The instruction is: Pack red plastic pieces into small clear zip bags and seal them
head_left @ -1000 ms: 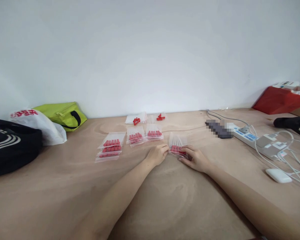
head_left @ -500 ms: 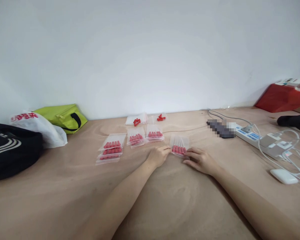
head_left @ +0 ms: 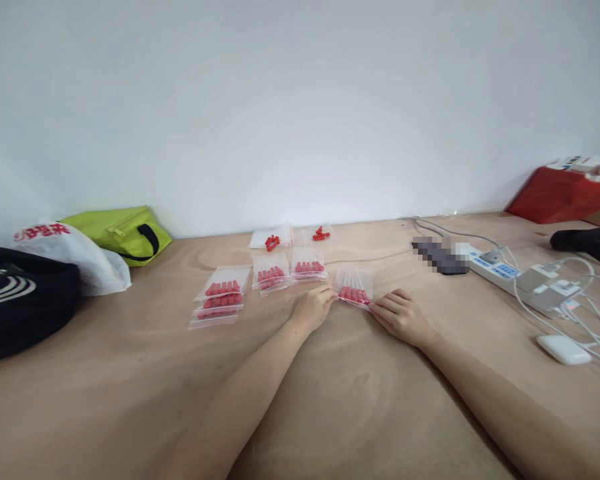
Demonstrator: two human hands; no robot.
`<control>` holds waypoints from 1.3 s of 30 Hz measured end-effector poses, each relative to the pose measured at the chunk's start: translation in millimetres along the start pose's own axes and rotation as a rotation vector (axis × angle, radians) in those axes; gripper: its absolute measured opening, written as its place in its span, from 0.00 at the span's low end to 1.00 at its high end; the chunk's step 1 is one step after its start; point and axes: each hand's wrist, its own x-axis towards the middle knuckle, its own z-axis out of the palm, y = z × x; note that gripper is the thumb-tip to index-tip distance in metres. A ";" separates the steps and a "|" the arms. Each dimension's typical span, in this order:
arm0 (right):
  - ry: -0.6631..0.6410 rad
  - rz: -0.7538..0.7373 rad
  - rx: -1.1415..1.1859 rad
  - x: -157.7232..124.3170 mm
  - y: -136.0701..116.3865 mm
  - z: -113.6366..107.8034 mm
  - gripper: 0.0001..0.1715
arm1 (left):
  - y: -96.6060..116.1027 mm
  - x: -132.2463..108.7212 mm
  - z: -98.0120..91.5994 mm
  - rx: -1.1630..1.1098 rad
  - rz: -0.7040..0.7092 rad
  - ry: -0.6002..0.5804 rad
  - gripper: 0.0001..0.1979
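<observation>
Plastic bag (head_left: 355,278) between our left hand (head_left: 312,311) and right hand (head_left: 403,317): likely light, floppy. Both pinch near corners, best grip.

On our worktop (head_left: 350,400) we see clear zip-lock bags (head_left: 355,277) of red pieces (head_left: 354,295); a striped black bag (head_left: 25,313), white plastic bag (head_left: 83,260) and lime-green zippered bag (head_left: 113,230) sit left, a power strip (head_left: 497,270) and rounded white case (head_left: 564,349) right.
</observation>
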 end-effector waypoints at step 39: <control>0.201 0.090 0.135 15.2 -16.1 2.4 0.07 | -9.3 7.9 -15.7 0.579 0.678 0.164 0.10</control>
